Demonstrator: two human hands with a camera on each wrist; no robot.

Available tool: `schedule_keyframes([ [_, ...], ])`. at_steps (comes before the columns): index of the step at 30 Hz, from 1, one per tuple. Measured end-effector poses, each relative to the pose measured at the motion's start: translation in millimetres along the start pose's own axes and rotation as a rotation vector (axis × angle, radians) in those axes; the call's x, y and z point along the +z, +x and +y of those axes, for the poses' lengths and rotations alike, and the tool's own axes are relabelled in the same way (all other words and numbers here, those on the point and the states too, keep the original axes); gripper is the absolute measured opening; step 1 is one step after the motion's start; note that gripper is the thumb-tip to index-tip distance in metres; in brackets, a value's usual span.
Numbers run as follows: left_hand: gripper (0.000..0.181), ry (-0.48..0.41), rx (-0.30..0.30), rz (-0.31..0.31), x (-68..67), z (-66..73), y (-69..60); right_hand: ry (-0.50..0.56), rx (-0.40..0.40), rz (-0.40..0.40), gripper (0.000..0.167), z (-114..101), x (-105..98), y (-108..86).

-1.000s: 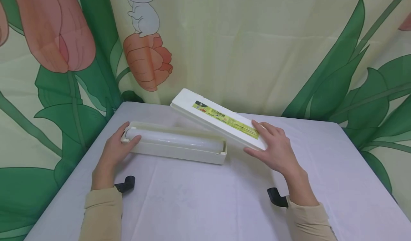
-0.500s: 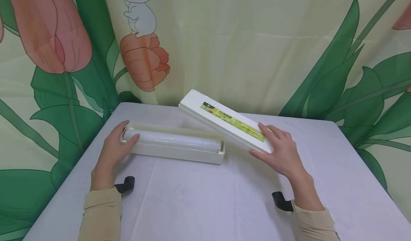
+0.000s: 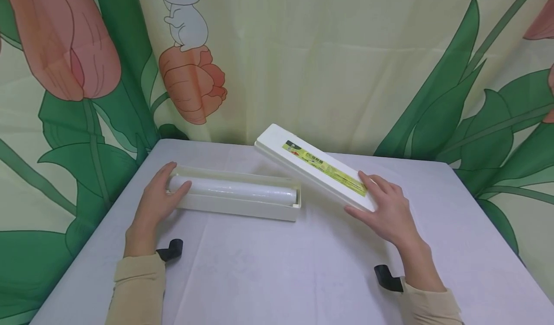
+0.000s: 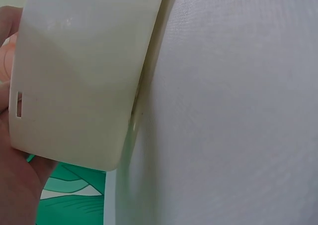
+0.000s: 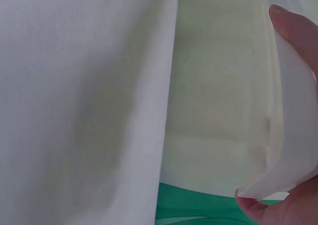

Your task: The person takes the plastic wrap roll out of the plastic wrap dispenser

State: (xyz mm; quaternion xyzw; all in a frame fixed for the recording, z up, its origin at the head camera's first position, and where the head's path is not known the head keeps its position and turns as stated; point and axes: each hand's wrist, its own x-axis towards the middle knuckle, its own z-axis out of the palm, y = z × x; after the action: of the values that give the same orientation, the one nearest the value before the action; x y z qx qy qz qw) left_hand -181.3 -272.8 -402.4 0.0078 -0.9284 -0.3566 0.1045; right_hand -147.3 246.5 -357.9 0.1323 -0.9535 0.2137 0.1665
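Note:
In the head view, a long off-white plastic box stands at the left of the middle, its top uncovered. A white roll of cling film lies lengthwise inside it. My left hand grips the box's left end, thumb over the front edge. The left wrist view shows a smooth wall of the box with a small slot. My right hand holds the right end of a white lid with a yellow-green label. Tilted and apart from the box, the lid fills the right side of the right wrist view.
A white cloth covers the table. Behind it hangs a curtain printed with tulips, leaves and a white animal on a carrot. Black wrist mounts stick out beside both beige sleeves.
My right hand has carried the lid rightward and slightly nearer to me, widening the gap to the box. The left hand stays at the box's left end. The head view has shifted slightly.

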Motion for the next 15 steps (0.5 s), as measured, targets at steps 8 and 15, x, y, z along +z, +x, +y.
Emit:
schedule_keyframes([
  [8, 0.081, 0.022, -0.008, 0.0, 0.7, 1.6, -1.5, -0.005, 0.031, 0.0, 0.086, 8, -1, -6.7],
  [15, 0.086, 0.015, -0.045, -0.019, 1.4, 1.1, -1.5, -0.029, 0.07, -0.025, 0.087, 11, -3, -11.3],
])
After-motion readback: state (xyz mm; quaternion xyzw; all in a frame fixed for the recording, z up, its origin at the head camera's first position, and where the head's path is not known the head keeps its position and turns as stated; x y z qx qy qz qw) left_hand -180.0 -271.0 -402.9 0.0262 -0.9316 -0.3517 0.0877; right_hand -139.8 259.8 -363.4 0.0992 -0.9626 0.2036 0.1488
